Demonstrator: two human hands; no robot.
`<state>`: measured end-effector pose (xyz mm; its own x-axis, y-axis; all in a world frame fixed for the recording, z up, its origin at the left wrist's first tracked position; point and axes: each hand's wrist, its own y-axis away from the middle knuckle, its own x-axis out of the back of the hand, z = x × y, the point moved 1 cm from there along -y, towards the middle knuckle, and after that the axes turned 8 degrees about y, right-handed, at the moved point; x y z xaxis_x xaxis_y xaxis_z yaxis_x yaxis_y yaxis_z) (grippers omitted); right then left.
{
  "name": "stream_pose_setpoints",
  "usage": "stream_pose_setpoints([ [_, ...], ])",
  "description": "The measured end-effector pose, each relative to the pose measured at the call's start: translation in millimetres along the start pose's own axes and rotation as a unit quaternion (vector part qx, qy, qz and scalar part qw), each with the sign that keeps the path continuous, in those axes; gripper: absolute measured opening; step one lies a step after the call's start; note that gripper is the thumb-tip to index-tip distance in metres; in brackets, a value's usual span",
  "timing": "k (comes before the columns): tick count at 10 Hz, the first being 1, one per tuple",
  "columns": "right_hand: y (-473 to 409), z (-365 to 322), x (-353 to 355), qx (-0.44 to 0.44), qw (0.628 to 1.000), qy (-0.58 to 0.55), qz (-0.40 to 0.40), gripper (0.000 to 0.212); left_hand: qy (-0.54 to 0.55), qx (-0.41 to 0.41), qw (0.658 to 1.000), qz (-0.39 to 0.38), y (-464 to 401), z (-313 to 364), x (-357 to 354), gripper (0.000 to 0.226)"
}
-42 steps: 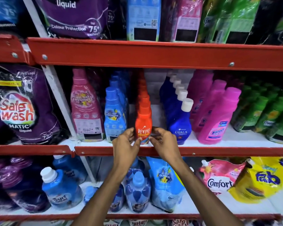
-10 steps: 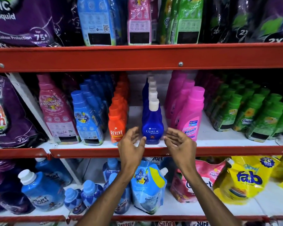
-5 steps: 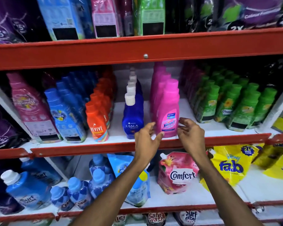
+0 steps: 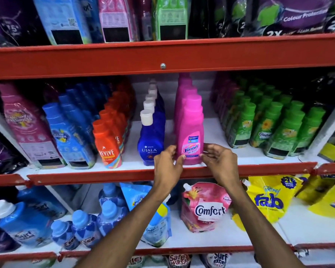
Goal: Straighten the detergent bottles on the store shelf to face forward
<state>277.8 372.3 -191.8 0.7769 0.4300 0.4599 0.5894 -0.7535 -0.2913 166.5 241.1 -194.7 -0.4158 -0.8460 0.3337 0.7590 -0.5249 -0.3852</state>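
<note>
A pink Vanish bottle (image 4: 191, 130) stands upright at the front of its row on the middle shelf (image 4: 139, 174), label facing me. My left hand (image 4: 167, 167) grips its lower left side and my right hand (image 4: 219, 161) grips its lower right side. To its left stand the blue Ujala bottle (image 4: 150, 144) and the orange Revive bottle (image 4: 107, 146), each heading a row with labels facing forward.
Green Comfort bottles (image 4: 267, 124) fill the shelf to the right, blue and pink Comfort bottles (image 4: 66, 136) the left. Pouches sit on the shelf above. Below are a pink Comfort pouch (image 4: 205, 207), yellow Fab pouches (image 4: 269, 200) and blue Surf bottles (image 4: 23, 225).
Both hands moved right from the Ujala bottle to the pink Vanish bottle and closed on its base. The view shifted right with them.
</note>
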Motion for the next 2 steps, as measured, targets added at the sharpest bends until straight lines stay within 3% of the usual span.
stream_pose_setpoints([
  [2,-2.1,2.9,-0.8,0.002,1.000,-0.009,-0.016,0.033,0.006,-0.001,1.000,0.008,1.2,-0.8,-0.4,0.028],
])
